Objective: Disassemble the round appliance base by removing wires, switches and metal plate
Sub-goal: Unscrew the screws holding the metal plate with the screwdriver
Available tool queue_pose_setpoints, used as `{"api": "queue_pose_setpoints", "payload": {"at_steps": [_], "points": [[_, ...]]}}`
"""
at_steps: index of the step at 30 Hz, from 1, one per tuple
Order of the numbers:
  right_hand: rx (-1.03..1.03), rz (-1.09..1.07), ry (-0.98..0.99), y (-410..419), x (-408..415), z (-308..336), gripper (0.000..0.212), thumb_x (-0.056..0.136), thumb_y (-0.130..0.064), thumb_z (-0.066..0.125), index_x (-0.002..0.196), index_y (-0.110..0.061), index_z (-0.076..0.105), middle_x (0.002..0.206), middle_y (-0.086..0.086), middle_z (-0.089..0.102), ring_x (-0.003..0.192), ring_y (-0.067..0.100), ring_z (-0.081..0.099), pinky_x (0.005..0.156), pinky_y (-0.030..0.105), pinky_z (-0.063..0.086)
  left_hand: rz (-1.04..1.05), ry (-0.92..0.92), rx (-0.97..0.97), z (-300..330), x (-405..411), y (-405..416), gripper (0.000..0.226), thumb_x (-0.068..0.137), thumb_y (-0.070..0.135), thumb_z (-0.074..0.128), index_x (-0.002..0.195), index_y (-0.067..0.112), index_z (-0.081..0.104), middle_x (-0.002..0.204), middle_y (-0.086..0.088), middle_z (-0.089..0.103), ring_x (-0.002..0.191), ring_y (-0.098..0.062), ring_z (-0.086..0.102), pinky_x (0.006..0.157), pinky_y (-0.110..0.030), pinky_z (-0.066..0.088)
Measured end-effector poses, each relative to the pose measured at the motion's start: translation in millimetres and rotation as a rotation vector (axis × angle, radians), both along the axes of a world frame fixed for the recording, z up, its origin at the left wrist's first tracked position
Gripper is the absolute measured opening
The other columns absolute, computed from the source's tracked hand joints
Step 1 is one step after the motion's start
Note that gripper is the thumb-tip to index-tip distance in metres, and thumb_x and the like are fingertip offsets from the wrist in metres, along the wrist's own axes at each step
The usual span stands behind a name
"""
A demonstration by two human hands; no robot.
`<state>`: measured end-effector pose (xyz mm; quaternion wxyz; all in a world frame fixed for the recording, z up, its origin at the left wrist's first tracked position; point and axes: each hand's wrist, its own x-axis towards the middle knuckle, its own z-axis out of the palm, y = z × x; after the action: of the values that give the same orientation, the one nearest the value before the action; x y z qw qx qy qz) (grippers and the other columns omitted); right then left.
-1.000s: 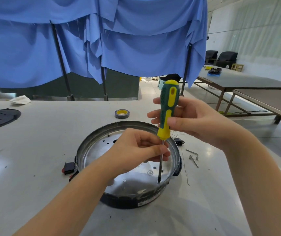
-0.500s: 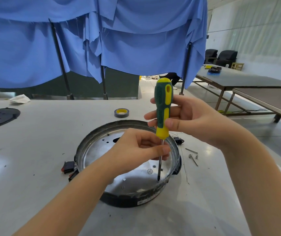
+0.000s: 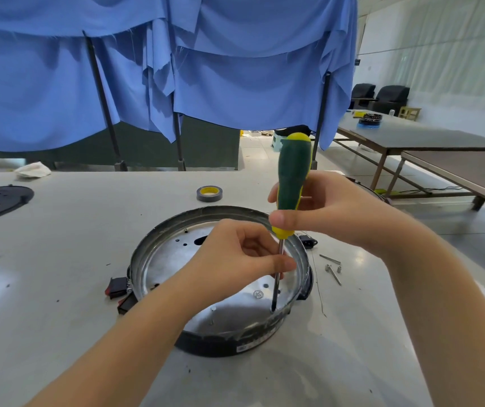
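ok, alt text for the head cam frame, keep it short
A person's right hand grips an upright green and yellow screwdriver whose tip sits in the metal plate of a round appliance base, while the left hand pinches the shaft. Loose screws and a tape roll lie on the grey table.

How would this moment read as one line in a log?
step: unscrewing metal plate | right hand: grips screwdriver handle | left hand: pinches shaft | tip: down at plate, near side | loose screws: on table
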<state>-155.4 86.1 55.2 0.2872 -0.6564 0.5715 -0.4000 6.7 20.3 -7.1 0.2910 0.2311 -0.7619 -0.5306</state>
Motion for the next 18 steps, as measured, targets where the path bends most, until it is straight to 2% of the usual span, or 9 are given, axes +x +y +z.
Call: {"api": "queue_pose_setpoints", "payload": {"at_steps": [3, 5, 8, 10, 14, 18], "points": [[-0.002, 0.030, -0.054, 0.6, -2.0, 0.9, 0.042, 0.059, -0.032, 0.079, 0.098, -0.025, 0.065, 0.086, -0.010, 0.074, 0.084, 0.011, 0.072, 0.075, 0.021, 0.056, 0.034, -0.012, -0.037, -0.3, -1.3, -0.3, 0.020, 0.067, 0.009, 0.086, 0.073, 0.003, 0.068, 0.071, -0.009, 0.074, 0.069, -0.025, 0.072, 0.069, -0.026, 0.060], [-0.005, 0.060, -0.111, 1.5, -3.3, 1.1, 0.046, 0.061, -0.023, 0.078, 0.104, -0.021, 0.064, 0.091, -0.001, 0.075, 0.087, 0.016, 0.073, 0.076, 0.023, 0.057, 0.014, -0.007, -0.020, -0.2, -1.3, -0.3, 0.016, 0.071, 0.009, 0.084, 0.077, 0.003, 0.070, 0.075, -0.010, 0.074, 0.071, -0.024, 0.073, 0.073, -0.027, 0.060], [0.027, 0.110, -0.155, 5.7, -7.1, 2.6, 0.051, 0.069, -0.013, 0.073, 0.118, -0.019, 0.059, 0.097, 0.005, 0.075, 0.092, 0.019, 0.072, 0.078, 0.024, 0.056, -0.068, 0.007, 0.027, -0.1, -0.2, 2.0, 0.004, 0.084, 0.004, 0.071, 0.088, 0.005, 0.073, 0.083, -0.008, 0.077, 0.079, -0.019, 0.074, 0.074, -0.023, 0.057], [0.062, 0.139, -0.167, 7.9, -10.4, 4.2, 0.053, 0.074, -0.008, 0.069, 0.124, -0.020, 0.054, 0.102, 0.004, 0.075, 0.096, 0.018, 0.071, 0.078, 0.023, 0.056, -0.099, -0.013, 0.048, -0.4, 0.4, 3.8, 0.011, 0.089, 0.001, 0.065, 0.094, 0.006, 0.073, 0.086, -0.005, 0.077, 0.082, -0.016, 0.074, 0.073, -0.018, 0.055], [0.099, 0.160, -0.165, 6.9, -11.3, 3.6, 0.056, 0.078, -0.008, 0.068, 0.129, -0.023, 0.048, 0.108, 0.000, 0.073, 0.101, 0.016, 0.070, 0.077, 0.020, 0.055, -0.092, -0.027, 0.087, 0.8, 0.8, 3.8, 0.009, 0.087, 0.001, 0.067, 0.090, 0.007, 0.074, 0.081, -0.006, 0.077, 0.078, -0.018, 0.075, 0.070, -0.018, 0.056], [0.094, 0.115, -0.067, 5.3, -5.6, 2.9, 0.054, 0.069, -0.029, 0.076, 0.120, -0.029, 0.058, 0.102, -0.006, 0.074, 0.096, 0.012, 0.071, 0.076, 0.015, 0.054, -0.013, 0.000, 0.016, 0.1, 0.2, 1.4, 0.013, 0.074, 0.003, 0.080, 0.069, 0.011, 0.072, 0.071, -0.009, 0.075, 0.070, -0.023, 0.074, 0.069, -0.025, 0.059]]}}
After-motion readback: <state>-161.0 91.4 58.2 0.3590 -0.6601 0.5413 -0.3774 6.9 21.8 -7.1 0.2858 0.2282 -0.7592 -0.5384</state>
